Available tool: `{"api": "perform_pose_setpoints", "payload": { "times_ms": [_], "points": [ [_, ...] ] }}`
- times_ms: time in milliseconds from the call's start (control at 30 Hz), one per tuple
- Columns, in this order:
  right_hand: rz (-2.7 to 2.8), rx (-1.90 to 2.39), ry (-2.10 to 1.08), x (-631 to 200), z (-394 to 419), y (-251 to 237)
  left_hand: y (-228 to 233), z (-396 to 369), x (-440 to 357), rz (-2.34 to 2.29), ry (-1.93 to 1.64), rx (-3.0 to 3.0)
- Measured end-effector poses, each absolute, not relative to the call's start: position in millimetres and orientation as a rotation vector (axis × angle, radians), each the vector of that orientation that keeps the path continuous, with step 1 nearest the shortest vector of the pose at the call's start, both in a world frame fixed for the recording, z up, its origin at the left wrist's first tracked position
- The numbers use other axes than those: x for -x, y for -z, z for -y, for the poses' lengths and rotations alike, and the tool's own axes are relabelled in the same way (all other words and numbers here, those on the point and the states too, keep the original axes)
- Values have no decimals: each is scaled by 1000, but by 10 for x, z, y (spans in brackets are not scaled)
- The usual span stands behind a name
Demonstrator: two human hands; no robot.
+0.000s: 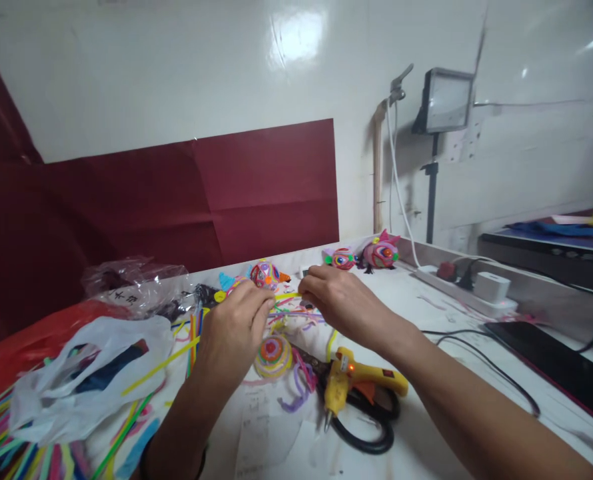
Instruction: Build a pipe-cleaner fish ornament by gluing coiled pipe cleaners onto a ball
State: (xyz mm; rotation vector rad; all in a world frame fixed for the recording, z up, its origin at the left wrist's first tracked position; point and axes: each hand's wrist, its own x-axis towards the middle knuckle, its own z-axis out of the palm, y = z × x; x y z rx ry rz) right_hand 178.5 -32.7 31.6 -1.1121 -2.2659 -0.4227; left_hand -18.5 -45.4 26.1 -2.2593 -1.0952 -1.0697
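We pinch one thin yellow strip [287, 295] in our closed fingertips — left hand [239, 323] and right hand [336, 297] — just below the middle, at six o'clock. It looks light, soft and bendy, so we'd hold it near both ends. From the strip, we count one swirly round piece [274, 357] at six, one glue gun [339, 381] and one pair of scissors [387, 441] between four and five, two bright toys [381, 253] at two.

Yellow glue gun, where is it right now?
In the head view, the yellow glue gun lies right of centre toward the bottom, across the black scissors, below the right hand; the round striped coil is to its left.
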Motion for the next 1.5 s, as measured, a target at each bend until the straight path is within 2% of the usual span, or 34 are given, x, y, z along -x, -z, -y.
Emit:
{"api": "perform_pose_setpoints", "payload": {
  "times_ms": [433,867,1067,1333,1500],
  "points": [
    [2114,1018,615,-1709,347,-263,-376,385,159,963,1049,2265],
    [2035,985,475,-1666,340,-263,-390,382,221,846,1136,2230],
    [1781,753,85,-1591,295,-222,-385,407,221,1009,1353,2195],
    [1243,568,-895,-1456,317,-275,-289,342,172,1412,1679,2123],
    [949,379,-1230,-1361,317,-266,-234,296,139,1446,1809,2116]
  ]
}}
